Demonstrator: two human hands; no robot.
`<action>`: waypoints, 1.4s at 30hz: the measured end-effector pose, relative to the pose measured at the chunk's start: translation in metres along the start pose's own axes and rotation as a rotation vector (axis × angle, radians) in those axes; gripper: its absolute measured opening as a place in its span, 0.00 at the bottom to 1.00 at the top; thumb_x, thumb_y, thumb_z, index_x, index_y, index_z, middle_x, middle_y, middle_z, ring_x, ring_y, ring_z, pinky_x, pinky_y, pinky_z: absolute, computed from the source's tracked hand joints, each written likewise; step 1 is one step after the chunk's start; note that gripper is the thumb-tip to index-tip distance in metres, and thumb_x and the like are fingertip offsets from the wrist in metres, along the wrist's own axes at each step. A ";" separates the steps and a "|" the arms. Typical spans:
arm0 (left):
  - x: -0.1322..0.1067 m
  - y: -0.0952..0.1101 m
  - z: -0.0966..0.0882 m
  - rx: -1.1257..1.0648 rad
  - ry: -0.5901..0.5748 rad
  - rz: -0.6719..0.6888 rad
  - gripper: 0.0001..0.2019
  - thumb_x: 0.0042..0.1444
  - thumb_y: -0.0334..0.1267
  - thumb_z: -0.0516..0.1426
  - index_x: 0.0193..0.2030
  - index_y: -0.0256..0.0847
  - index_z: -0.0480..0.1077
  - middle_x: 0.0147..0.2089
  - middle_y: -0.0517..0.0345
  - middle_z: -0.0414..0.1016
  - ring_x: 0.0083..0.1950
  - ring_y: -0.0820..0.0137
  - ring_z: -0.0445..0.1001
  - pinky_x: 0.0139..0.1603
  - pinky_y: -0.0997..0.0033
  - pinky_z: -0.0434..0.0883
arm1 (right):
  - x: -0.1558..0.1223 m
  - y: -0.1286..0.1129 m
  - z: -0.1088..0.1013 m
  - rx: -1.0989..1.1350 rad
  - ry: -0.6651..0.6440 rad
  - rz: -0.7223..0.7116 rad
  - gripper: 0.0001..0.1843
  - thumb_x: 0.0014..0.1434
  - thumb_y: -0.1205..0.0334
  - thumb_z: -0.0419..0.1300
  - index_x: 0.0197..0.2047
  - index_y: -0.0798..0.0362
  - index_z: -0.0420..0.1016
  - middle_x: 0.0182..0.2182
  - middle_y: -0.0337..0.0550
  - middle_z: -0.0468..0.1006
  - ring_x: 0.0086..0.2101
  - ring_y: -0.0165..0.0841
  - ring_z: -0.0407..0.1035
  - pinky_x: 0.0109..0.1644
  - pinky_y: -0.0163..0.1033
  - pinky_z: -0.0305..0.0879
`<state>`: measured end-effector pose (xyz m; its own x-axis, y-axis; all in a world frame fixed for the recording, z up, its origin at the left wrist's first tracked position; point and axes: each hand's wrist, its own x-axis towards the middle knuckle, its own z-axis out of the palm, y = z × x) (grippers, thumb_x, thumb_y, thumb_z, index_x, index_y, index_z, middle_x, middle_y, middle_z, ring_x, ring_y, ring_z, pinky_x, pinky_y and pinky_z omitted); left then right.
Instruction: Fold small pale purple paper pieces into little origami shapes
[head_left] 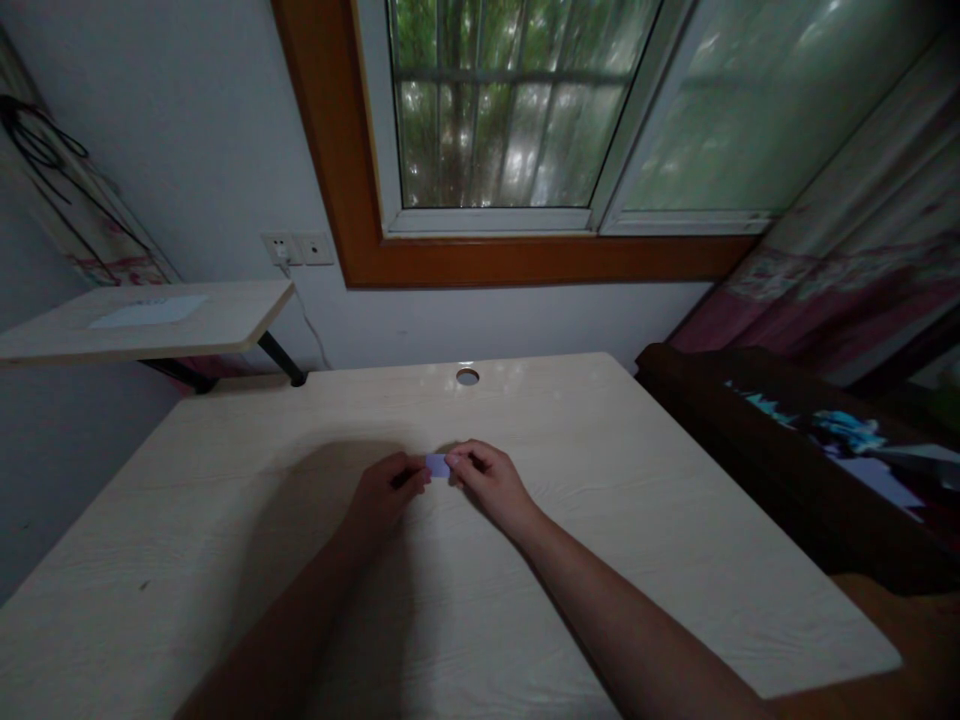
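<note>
A small pale purple piece, flat like paper or card (437, 466), is stretched between my two hands over the middle of the desk. My left hand (384, 490) pinches its left end between thumb and fingers. At the right end, my right hand (486, 476) grips it the same way. The fingertips cover both ends, so its full length is hidden. Whether it touches the desktop below, I cannot tell.
The light wooden desk (495, 620) has a round cable hole (467, 377) near its back edge. A raised shelf (225, 325) with a paper sheet (150, 311) stands at the left. Right of the desk is dark furniture (750, 450) with various items on it.
</note>
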<state>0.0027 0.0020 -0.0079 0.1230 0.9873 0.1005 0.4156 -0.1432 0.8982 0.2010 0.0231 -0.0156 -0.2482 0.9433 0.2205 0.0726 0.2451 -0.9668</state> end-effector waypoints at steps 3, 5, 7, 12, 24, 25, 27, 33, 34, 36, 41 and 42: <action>0.001 0.002 -0.001 -0.034 0.025 -0.032 0.11 0.55 0.45 0.58 0.32 0.39 0.75 0.27 0.59 0.74 0.30 0.69 0.73 0.35 0.72 0.67 | 0.000 0.002 0.000 0.044 0.008 0.029 0.14 0.63 0.52 0.57 0.38 0.53 0.77 0.26 0.39 0.75 0.25 0.28 0.67 0.32 0.34 0.64; 0.003 0.002 -0.002 -0.077 0.037 -0.063 0.11 0.55 0.45 0.58 0.33 0.39 0.75 0.27 0.59 0.75 0.31 0.69 0.73 0.36 0.72 0.68 | 0.000 0.002 0.001 0.061 0.004 0.035 0.15 0.64 0.51 0.56 0.38 0.54 0.76 0.30 0.41 0.78 0.26 0.28 0.68 0.32 0.34 0.64; 0.004 0.002 -0.003 -0.126 0.042 -0.101 0.11 0.55 0.45 0.58 0.33 0.38 0.75 0.29 0.58 0.76 0.32 0.69 0.74 0.36 0.72 0.69 | 0.000 0.001 0.001 0.069 -0.008 0.037 0.15 0.64 0.51 0.56 0.38 0.54 0.76 0.32 0.42 0.79 0.26 0.27 0.68 0.32 0.33 0.64; 0.004 0.001 -0.005 -0.164 0.048 -0.143 0.14 0.55 0.47 0.58 0.33 0.38 0.77 0.30 0.56 0.78 0.32 0.69 0.73 0.35 0.73 0.69 | 0.000 0.006 0.003 0.017 -0.074 0.041 0.14 0.61 0.51 0.59 0.38 0.54 0.77 0.29 0.42 0.79 0.25 0.27 0.68 0.31 0.32 0.63; 0.005 0.000 -0.004 -0.122 -0.030 -0.121 0.14 0.56 0.46 0.56 0.32 0.38 0.77 0.30 0.57 0.78 0.32 0.68 0.74 0.36 0.72 0.68 | 0.001 0.010 0.004 0.024 -0.052 0.055 0.13 0.55 0.54 0.66 0.39 0.54 0.78 0.24 0.39 0.75 0.24 0.29 0.68 0.30 0.33 0.64; 0.005 -0.001 -0.004 -0.122 -0.032 -0.122 0.14 0.55 0.46 0.56 0.32 0.38 0.77 0.30 0.57 0.78 0.33 0.68 0.74 0.36 0.72 0.68 | 0.001 0.010 0.004 0.034 -0.049 0.051 0.13 0.55 0.54 0.66 0.39 0.54 0.78 0.24 0.39 0.75 0.24 0.29 0.68 0.30 0.33 0.64; 0.005 -0.002 -0.004 -0.114 -0.049 -0.120 0.13 0.55 0.45 0.57 0.31 0.37 0.76 0.29 0.56 0.78 0.32 0.67 0.74 0.37 0.72 0.68 | 0.001 0.009 0.003 0.047 -0.045 0.035 0.12 0.56 0.56 0.64 0.40 0.54 0.78 0.24 0.39 0.75 0.25 0.28 0.68 0.31 0.33 0.64; 0.005 0.000 -0.004 -0.054 -0.093 -0.100 0.13 0.55 0.44 0.56 0.29 0.37 0.75 0.28 0.56 0.77 0.32 0.67 0.73 0.36 0.71 0.67 | -0.001 0.006 0.002 0.092 -0.036 -0.017 0.17 0.57 0.63 0.63 0.50 0.51 0.72 0.32 0.39 0.76 0.26 0.27 0.69 0.31 0.33 0.66; 0.005 0.001 -0.004 -0.055 -0.095 -0.097 0.13 0.56 0.44 0.56 0.29 0.37 0.75 0.28 0.56 0.76 0.31 0.68 0.73 0.36 0.71 0.66 | -0.001 0.006 0.002 0.090 -0.042 -0.028 0.18 0.57 0.63 0.63 0.51 0.50 0.71 0.34 0.39 0.76 0.26 0.27 0.69 0.31 0.32 0.66; 0.005 0.000 -0.004 -0.053 -0.098 -0.091 0.13 0.55 0.44 0.56 0.28 0.37 0.75 0.27 0.57 0.76 0.31 0.68 0.73 0.36 0.71 0.66 | -0.002 0.007 0.002 0.070 -0.068 -0.058 0.17 0.58 0.65 0.61 0.51 0.50 0.72 0.32 0.38 0.76 0.26 0.27 0.69 0.31 0.32 0.66; 0.004 -0.001 -0.005 -0.111 -0.113 -0.090 0.13 0.55 0.44 0.57 0.29 0.37 0.74 0.28 0.57 0.76 0.32 0.68 0.73 0.36 0.71 0.67 | -0.001 0.003 0.000 0.003 -0.142 -0.141 0.08 0.60 0.65 0.58 0.41 0.51 0.77 0.35 0.41 0.73 0.27 0.26 0.70 0.32 0.33 0.66; 0.004 0.000 -0.005 -0.130 -0.118 -0.085 0.13 0.55 0.44 0.56 0.28 0.37 0.74 0.28 0.57 0.76 0.32 0.68 0.73 0.36 0.71 0.67 | -0.001 0.001 0.000 0.000 -0.152 -0.142 0.07 0.60 0.66 0.58 0.39 0.51 0.78 0.35 0.41 0.73 0.27 0.26 0.70 0.32 0.33 0.66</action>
<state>-0.0013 0.0060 -0.0058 0.2002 0.9795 -0.0218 0.3096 -0.0422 0.9499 0.2017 0.0227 -0.0169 -0.3987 0.8545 0.3330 0.0259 0.3735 -0.9273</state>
